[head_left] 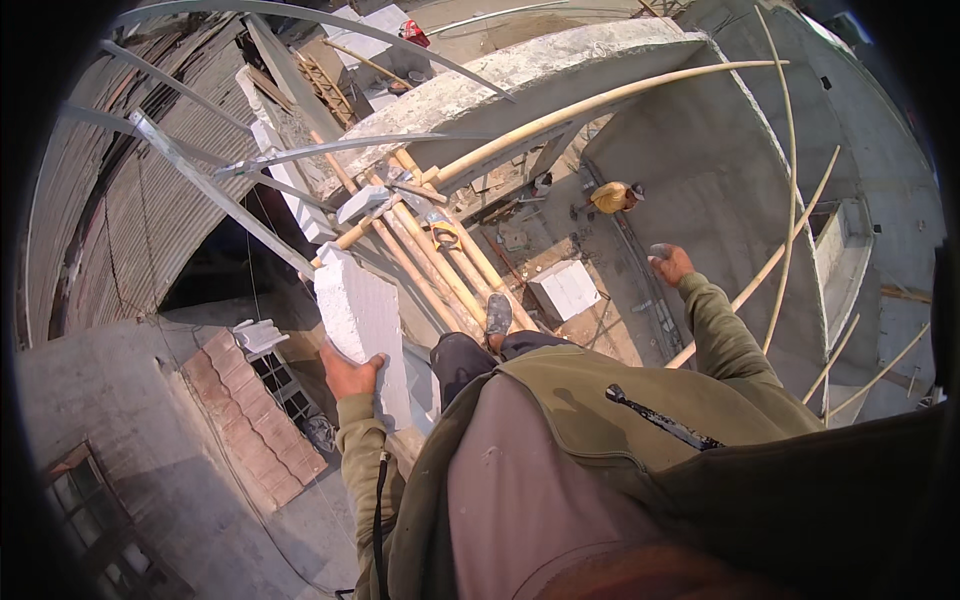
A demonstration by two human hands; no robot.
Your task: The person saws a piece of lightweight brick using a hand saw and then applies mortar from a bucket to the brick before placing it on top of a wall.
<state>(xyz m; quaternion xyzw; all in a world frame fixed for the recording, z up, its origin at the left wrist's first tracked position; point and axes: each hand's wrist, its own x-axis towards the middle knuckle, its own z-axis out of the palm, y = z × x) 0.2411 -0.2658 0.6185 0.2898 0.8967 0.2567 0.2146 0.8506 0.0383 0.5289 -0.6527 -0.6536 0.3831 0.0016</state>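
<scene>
My left hand (352, 372) is wrapped over the edge of a white, rough-sided building block (370, 318), its thumb on the flat face. The block stands on edge along the wall top, left of my legs. My right hand (671, 262) is held out to the right, away from the block, with its fingers curled in; its fingertips look pale. Whether anything lies in that palm is hidden. Below me, my shoe (498, 314) rests on a bundle of bamboo poles (450, 260). A yellow and black tool (444, 236) lies on the poles.
A person in a yellow top (612, 197) stands far below, right of the poles. A white block stack (564, 290) sits down there. Metal bars (215, 195) cross at the left, over a corrugated roof (110, 190). Thin bamboo poles (790, 225) lean at the right.
</scene>
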